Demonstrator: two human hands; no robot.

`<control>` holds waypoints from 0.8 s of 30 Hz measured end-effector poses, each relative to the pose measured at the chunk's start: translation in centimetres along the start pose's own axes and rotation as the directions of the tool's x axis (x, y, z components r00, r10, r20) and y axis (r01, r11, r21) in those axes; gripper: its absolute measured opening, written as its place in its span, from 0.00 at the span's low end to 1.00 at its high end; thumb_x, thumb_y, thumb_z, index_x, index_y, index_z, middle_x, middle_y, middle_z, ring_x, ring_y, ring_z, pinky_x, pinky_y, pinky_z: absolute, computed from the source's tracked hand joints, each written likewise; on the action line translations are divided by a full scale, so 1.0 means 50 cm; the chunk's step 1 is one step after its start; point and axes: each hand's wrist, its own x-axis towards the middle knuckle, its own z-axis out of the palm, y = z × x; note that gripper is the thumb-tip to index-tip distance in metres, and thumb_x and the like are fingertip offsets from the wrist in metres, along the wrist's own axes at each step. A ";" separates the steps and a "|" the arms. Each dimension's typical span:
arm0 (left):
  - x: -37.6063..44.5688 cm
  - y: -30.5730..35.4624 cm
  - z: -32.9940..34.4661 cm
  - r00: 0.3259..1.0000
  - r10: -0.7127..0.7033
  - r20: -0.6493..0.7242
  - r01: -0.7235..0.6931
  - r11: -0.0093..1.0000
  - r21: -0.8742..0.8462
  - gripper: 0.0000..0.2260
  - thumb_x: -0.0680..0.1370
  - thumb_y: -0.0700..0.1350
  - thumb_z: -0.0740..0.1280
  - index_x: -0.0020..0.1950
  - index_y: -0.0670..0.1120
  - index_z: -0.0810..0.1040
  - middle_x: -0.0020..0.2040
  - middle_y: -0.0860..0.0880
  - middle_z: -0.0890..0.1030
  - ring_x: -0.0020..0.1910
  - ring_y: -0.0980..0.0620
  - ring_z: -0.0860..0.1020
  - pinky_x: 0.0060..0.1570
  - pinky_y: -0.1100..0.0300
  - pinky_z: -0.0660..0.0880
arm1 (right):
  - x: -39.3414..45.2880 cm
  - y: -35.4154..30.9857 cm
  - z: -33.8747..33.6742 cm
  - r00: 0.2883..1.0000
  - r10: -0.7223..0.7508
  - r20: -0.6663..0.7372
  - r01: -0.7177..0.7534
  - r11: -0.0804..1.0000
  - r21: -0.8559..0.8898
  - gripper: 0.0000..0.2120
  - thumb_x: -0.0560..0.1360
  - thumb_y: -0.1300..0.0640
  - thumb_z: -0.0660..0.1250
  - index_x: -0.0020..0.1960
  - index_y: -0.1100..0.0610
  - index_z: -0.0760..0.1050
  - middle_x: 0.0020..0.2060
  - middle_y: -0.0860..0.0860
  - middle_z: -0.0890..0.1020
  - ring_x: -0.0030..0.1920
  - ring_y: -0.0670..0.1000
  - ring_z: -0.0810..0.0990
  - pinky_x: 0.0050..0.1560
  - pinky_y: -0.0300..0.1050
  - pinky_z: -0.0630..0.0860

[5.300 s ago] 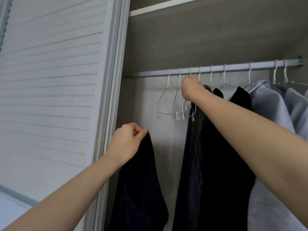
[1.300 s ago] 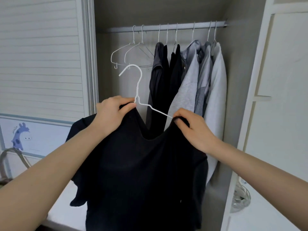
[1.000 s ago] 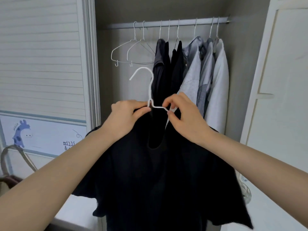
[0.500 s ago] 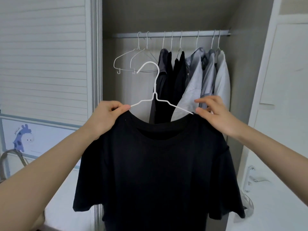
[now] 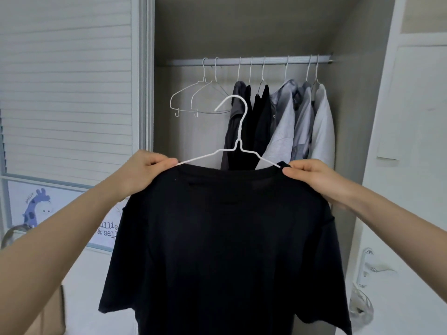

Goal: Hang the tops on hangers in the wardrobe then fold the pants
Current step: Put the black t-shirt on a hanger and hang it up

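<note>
My left hand and right hand pinched black tee shoulders over thin hanger; fabric limp, light, probably slip-prone between hands.

louvred door left | white door right | daylight

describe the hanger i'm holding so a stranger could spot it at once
In front of the open wardrobe, below its rail, a black t-shirt hangs spread between two hands. The white wire hanger sticks up from its neckline, the only hanger off the rail.
</note>
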 end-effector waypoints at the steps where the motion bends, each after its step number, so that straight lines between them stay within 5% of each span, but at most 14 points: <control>1: 0.003 -0.009 -0.012 1.000 -0.022 -0.001 0.022 1.000 -0.007 0.17 0.79 0.53 0.66 0.39 0.42 0.83 0.40 0.37 0.80 0.34 0.55 0.74 0.39 0.60 0.70 | 0.000 -0.003 -0.007 1.000 0.021 0.023 -0.023 0.998 0.058 0.16 0.77 0.52 0.66 0.47 0.66 0.78 0.41 0.57 0.81 0.42 0.53 0.79 0.43 0.41 0.76; 4: 0.014 -0.025 -0.032 0.998 -0.069 0.001 0.069 0.997 -0.021 0.18 0.80 0.54 0.65 0.41 0.40 0.82 0.40 0.36 0.79 0.37 0.50 0.74 0.43 0.57 0.69 | 0.003 -0.025 -0.005 0.993 0.076 0.090 -0.090 0.982 0.168 0.12 0.77 0.54 0.65 0.50 0.61 0.82 0.48 0.56 0.85 0.49 0.53 0.84 0.48 0.40 0.80; 7: 0.028 -0.036 -0.037 0.992 -0.074 -0.104 0.081 0.995 0.063 0.17 0.81 0.53 0.63 0.36 0.48 0.82 0.33 0.49 0.79 0.38 0.49 0.74 0.39 0.62 0.70 | 0.020 -0.058 0.016 0.971 0.233 0.047 -0.237 0.934 0.266 0.11 0.77 0.56 0.65 0.51 0.62 0.83 0.48 0.57 0.85 0.49 0.55 0.84 0.47 0.44 0.81; 10: 0.025 -0.041 -0.029 0.978 -0.079 -0.195 0.130 0.956 0.262 0.14 0.82 0.52 0.60 0.63 0.51 0.80 0.60 0.48 0.81 0.62 0.45 0.76 0.64 0.51 0.70 | 0.051 -0.107 0.056 0.897 0.442 0.017 -0.423 0.846 0.326 0.11 0.78 0.56 0.61 0.48 0.61 0.79 0.42 0.56 0.82 0.41 0.54 0.81 0.40 0.46 0.77; 14: 0.001 -0.009 0.026 1.000 0.013 0.000 -0.013 0.999 0.036 0.22 0.80 0.49 0.66 0.74 0.52 0.69 0.69 0.56 0.73 0.70 0.54 0.70 0.67 0.63 0.64 | 0.124 -0.192 0.132 0.904 0.385 -0.186 -0.279 0.861 0.426 0.06 0.76 0.67 0.57 0.48 0.61 0.72 0.37 0.57 0.75 0.34 0.54 0.75 0.36 0.43 0.77; 17: -0.009 0.020 0.070 0.986 0.066 0.155 -0.037 0.983 -0.182 0.32 0.75 0.60 0.69 0.77 0.56 0.64 0.73 0.59 0.69 0.71 0.58 0.68 0.72 0.54 0.65 | 0.178 -0.252 0.201 0.886 0.325 -0.330 -0.170 0.891 0.420 0.08 0.78 0.67 0.56 0.54 0.63 0.72 0.43 0.58 0.74 0.40 0.55 0.73 0.44 0.45 0.73; 19: -0.008 0.031 0.092 0.978 0.084 0.193 -0.033 0.967 -0.253 0.42 0.67 0.68 0.71 0.78 0.58 0.60 0.71 0.63 0.70 0.69 0.62 0.69 0.69 0.56 0.68 | 0.211 -0.278 0.237 0.891 0.257 -0.374 -0.120 0.929 0.351 0.16 0.80 0.65 0.54 0.67 0.63 0.67 0.59 0.61 0.75 0.55 0.58 0.74 0.56 0.45 0.71; 21: -0.005 0.029 0.110 0.978 0.088 0.188 -0.029 0.955 -0.296 0.46 0.64 0.68 0.73 0.77 0.62 0.56 0.62 0.74 0.71 0.61 0.75 0.71 0.58 0.72 0.72 | 0.238 -0.295 0.267 0.888 0.198 -0.415 -0.074 0.952 0.296 0.19 0.81 0.64 0.53 0.71 0.64 0.62 0.67 0.60 0.70 0.64 0.57 0.71 0.66 0.49 0.67; 24: 0.006 0.010 0.140 0.992 0.054 0.116 -0.027 0.975 -0.219 0.53 0.66 0.62 0.77 0.78 0.62 0.42 0.52 0.80 0.63 0.55 0.78 0.67 0.42 0.85 0.65 | 0.277 -0.312 0.290 0.872 0.110 -0.476 -0.034 0.986 0.166 0.16 0.81 0.60 0.55 0.67 0.64 0.66 0.62 0.58 0.74 0.53 0.51 0.74 0.58 0.48 0.71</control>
